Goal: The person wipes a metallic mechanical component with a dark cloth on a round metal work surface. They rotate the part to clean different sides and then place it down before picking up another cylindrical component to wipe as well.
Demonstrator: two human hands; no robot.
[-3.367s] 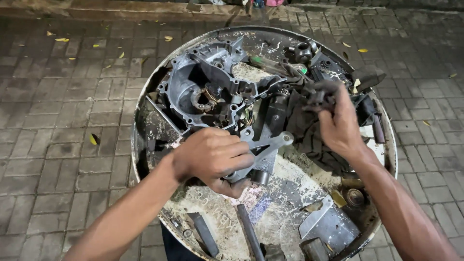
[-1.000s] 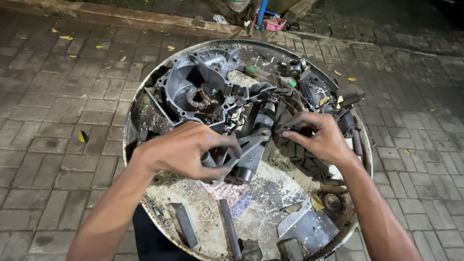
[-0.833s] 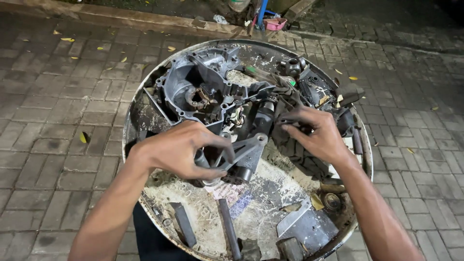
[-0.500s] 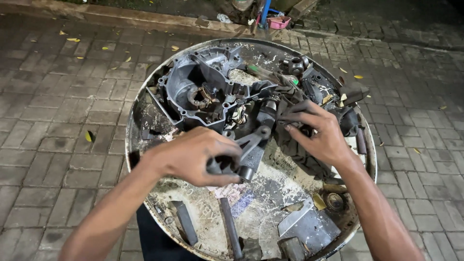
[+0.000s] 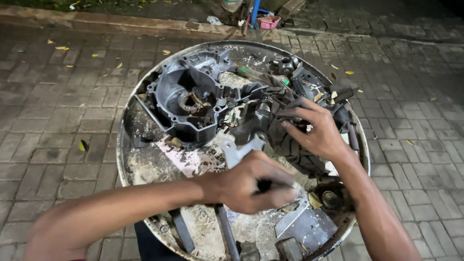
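Grey cast-metal bracket (image 5: pixel 238 151), flat, dull and grimy, with a rounded lug at its upper end, gripped low down in the left hand (image 5: pixel 253 182); fingers curled tight around its lower part, so only the upper arm shows above the knuckles. Held over the middle of the round metal tray (image 5: pixel 126 126), slightly toward the near rim. Hand a little blurred.

Just beyond, right hand (image 5: pixel 311 129) pinching a dark greasy rag (image 5: pixel 290 147) between thumb and fingertips, rag draped down onto the tray's right half.

Within the tray, toward the far left rim: large grey engine casing (image 5: pixel 191 101), hollow side up, with a coppery part at its centre. Near the far rim: small metal socket-like fitting (image 5: pixel 285 63) and a green-handled tool (image 5: pixel 251 73), partly buried. Along the right rim: dark oblong pieces, too cluttered to tell apart. At the near rim: dark metal bar (image 5: pixel 224 229), shorter flat bar (image 5: pixel 178 229) left of it, pale metal plate (image 5: pixel 295 220) and round bearing-like ring (image 5: pixel 331 199) to the right. Tray floor crusted with whitish dust and scratched paint.

Around the tray: grey paving bricks (image 5: pixel 58 111) strewn with yellow leaves, curb along the far side.
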